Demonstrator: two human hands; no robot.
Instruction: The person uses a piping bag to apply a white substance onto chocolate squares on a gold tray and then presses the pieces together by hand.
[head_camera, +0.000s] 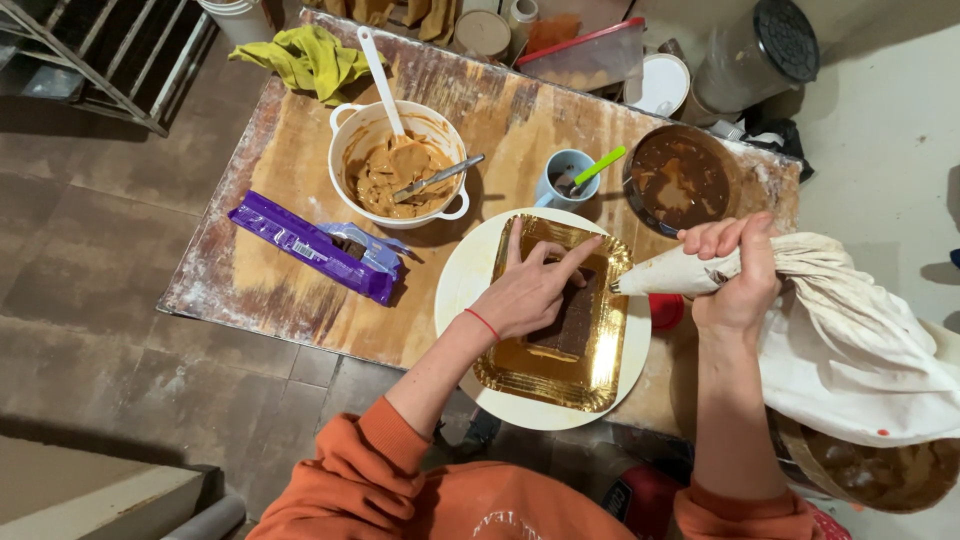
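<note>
Two hands at work: the left hand (525, 295) rests open, fingers spread, on the dark cake slab (570, 322) in the gold tray (520, 370), while the right hand (735, 275) is closed around the piping bag (690, 272). Its tip is beside the slab, so piping seems the step in hand; next calls for a steady squeeze.

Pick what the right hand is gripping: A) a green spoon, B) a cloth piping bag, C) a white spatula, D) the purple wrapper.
B: the right hand is closed around the cloth piping bag, whose tip points toward the gold tray.
</note>
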